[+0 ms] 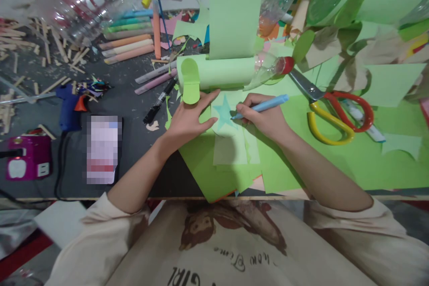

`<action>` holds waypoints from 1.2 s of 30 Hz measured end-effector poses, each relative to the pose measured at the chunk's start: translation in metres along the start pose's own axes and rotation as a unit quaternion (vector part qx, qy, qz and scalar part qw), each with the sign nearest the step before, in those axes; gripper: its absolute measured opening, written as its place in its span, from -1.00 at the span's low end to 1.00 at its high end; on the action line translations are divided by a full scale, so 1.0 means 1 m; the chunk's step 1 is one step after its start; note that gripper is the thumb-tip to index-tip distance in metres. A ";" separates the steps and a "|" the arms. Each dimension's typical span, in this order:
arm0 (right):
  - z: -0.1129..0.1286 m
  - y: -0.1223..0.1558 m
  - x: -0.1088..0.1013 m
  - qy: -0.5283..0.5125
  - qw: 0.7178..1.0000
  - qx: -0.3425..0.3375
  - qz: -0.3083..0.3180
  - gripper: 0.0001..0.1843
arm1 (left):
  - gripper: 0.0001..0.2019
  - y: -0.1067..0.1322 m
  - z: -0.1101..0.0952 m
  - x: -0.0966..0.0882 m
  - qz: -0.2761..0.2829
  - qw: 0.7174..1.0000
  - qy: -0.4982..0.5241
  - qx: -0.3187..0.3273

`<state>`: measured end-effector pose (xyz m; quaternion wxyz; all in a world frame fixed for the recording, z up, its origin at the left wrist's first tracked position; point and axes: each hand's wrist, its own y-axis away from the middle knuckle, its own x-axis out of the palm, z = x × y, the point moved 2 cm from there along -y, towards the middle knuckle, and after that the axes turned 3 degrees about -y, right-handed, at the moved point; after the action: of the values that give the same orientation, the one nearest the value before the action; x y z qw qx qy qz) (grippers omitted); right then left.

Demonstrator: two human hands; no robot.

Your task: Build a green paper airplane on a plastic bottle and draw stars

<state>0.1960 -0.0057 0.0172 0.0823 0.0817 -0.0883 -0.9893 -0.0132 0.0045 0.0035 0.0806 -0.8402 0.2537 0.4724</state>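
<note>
- While my right hand (263,118) is closed around the blue pen (264,106), thumb and fingers pinching the barrel low down, the tip rests at the right-hand edge of the star (223,114).
- The star lies just left of that hand, between my two hands, on a pale green paper piece (231,147) that tops brighter green sheets on the table (134,134).
- The pen's long axis slants from the tip at lower left up to the right, its tail aimed towards the scissors (338,116).
- My left hand (187,120) lies spread flat, grasping nothing, pressing the paper down just left of the star.
- The right hand is the nearer one, touching the star through the pen tip.
- The star looks five-pointed, teal-blue and filled in.
</note>
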 end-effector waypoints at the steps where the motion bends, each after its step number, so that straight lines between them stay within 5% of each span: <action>1: 0.000 0.000 0.000 0.004 1.000 -0.001 0.000 -0.66 | -0.36 0.000 -0.001 0.000 -0.001 1.000 -0.001 0.002; 13: 0.004 0.000 0.003 0.063 0.998 0.022 0.018 -0.70 | -0.35 0.001 0.000 0.000 -0.004 1.000 0.005 0.006; 17: 0.003 0.000 0.002 0.023 0.999 0.025 0.032 -0.72 | -0.35 0.000 0.000 0.001 -0.001 1.000 0.003 0.001; 23: -0.001 0.000 -0.003 -0.072 0.997 0.021 -0.028 -0.61 | -0.34 0.001 0.001 0.000 -0.003 1.000 0.004 0.005; 36: -0.004 0.000 -0.002 0.015 0.999 -0.044 -0.006 -0.72 | -0.34 -0.001 0.000 0.002 -0.005 1.000 -0.015 0.009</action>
<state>0.1984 -0.0063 0.0132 0.0812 0.0934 -0.0425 -0.9914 -0.0126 0.0046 0.0018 0.0944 -0.8334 0.2529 0.4823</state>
